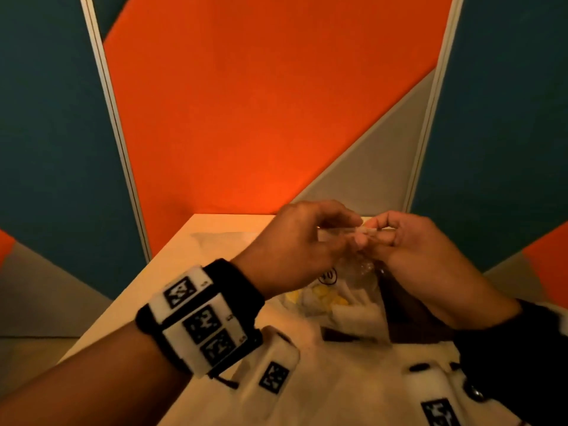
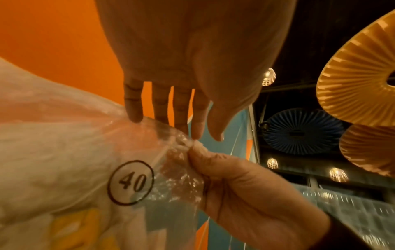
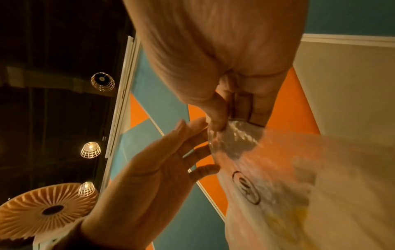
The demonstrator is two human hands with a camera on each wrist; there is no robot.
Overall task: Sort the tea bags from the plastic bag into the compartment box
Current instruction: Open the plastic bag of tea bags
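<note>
Orange, teal and grey wall panels (image 1: 246,103) rise behind a pale table (image 1: 172,265), above which a person holds a clear plastic bag (image 2: 64,152) up between both hands. Right hand (image 2: 245,191): thumb and curled fingers pinch the bag's crumpled top edge, palm turned inward, and a dark sleeve (image 1: 507,348) covers the forearm. Left hand (image 1: 295,244): raised just beside the right with fingers extended and slightly spread, the fingertips (image 2: 134,116) touching the plastic near its bunched mouth without closing round it; from the right wrist view its palm faces the bag, fingers relaxed. A strap with black-and-white marker tiles (image 1: 199,321) wraps the left wrist. The bag hangs below the two hands, printed with a circled "40" (image 2: 130,182), and yellow-and-white tea bags (image 1: 325,298) show blurred through its lower part. Pleated round shades (image 2: 359,71) and small caged lamps (image 3: 90,150) hang from the dark ceiling overhead.
</note>
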